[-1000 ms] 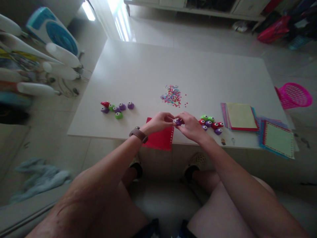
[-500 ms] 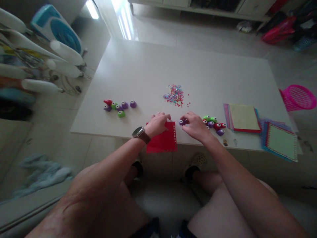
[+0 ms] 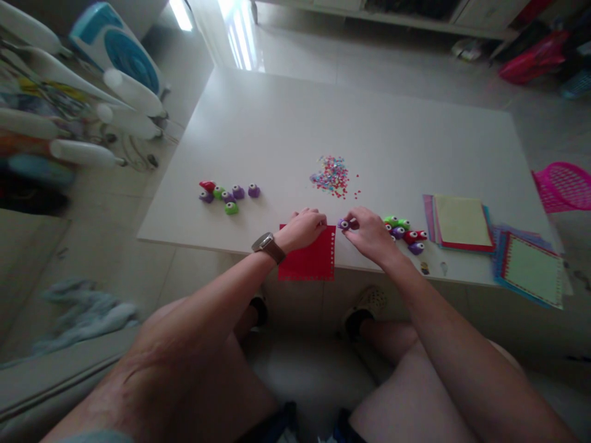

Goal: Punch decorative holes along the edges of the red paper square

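Observation:
My right hand [image 3: 367,231] pinches a small purple craft punch [image 3: 343,224] with a round eye on it, just past the right edge of a red paper sheet [image 3: 307,261]. White punched shapes run down that sheet's right edge, and its lower part hangs over the table edge. Across the top of the sheet lies my left hand [image 3: 305,229], fingers curled together and pointing toward the punch; whatever is between them is hidden. A brown-strapped watch [image 3: 268,245] is on the left wrist.
A pile of colourful confetti [image 3: 332,176] lies beyond my hands on the white table [image 3: 369,123]. More eyed punches [image 3: 226,195] stand at left, others [image 3: 406,232] at right. Farther right are a paper stack [image 3: 464,221], punched sheets [image 3: 530,267] and a pink basket [image 3: 566,187].
The fingers of my left hand have drawn together and moved right toward the punch. My right hand still holds the purple punch, now turned slightly. The whole view has shifted a little.

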Motion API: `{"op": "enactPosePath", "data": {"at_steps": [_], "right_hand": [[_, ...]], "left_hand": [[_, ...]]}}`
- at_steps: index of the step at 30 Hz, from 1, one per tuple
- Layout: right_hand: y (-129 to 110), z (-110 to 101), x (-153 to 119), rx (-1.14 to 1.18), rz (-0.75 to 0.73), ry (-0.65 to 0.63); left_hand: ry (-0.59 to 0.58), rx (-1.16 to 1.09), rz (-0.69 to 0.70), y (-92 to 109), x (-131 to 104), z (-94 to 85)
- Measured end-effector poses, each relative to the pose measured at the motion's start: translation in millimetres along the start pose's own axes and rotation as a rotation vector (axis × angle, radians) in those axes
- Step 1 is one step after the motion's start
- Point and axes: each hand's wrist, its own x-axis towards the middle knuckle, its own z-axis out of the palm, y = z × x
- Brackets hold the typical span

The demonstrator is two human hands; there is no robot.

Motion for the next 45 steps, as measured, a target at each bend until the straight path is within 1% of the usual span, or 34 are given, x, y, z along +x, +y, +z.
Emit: {"op": "enactPosePath", "data": {"at_steps": [6, 12, 19, 26, 32, 34, 38, 39, 41, 43, 45], "right_hand": [[2.9, 3.9, 0.4, 0.057, -0.035, 0.044], [2.5, 3.2, 0.0, 0.042, -0.02, 0.033], [-0.1, 4.4, -0.9, 0.025, -0.011, 0.017], [1.0, 9.2, -2.2, 0.03, -0.034, -0.032], [2.8, 12.7, -3.7, -0.026, -0.065, -0.117], [3.8, 13.8, -4.2, -0.069, -0.065, -0.144], [6.2, 14.7, -4.8, -0.116, -0.035, -0.192], [6.4, 14.4, -4.6, -0.111, -0.028, -0.201], [5.3, 13.0, -3.6, -0.07, 0.004, -0.212], [2.6, 10.6, -1.6, 0.002, 0.074, -0.221], [-0.8, 7.6, 0.7, 0.068, 0.157, -0.24]], "left_hand": [[-0.007, -0.015, 0.002, 4.2, -1.9, -5.6], [0.019, -0.046, 0.018, 1.7, -1.1, -3.7], [0.042, -0.074, 0.032, 3.3, -1.7, -4.1], [0.013, -0.065, 0.01, 4.7, 0.3, -3.7], [0.012, -0.059, 0.009, -0.1, 1.9, 6.3], [0.04, -0.039, 0.012, -0.6, 0.4, 9.2], [0.162, 0.055, 0.036, 2.8, -4.7, 9.1], [0.158, 0.064, 0.035, 4.1, -5.9, 8.1], [0.085, 0.057, 0.011, 6.1, -7.9, 6.4], [0.003, 0.049, -0.018, 6.9, -9.4, 6.0], [-0.022, 0.063, -0.031, 6.3, -10.6, 6.9]]}}
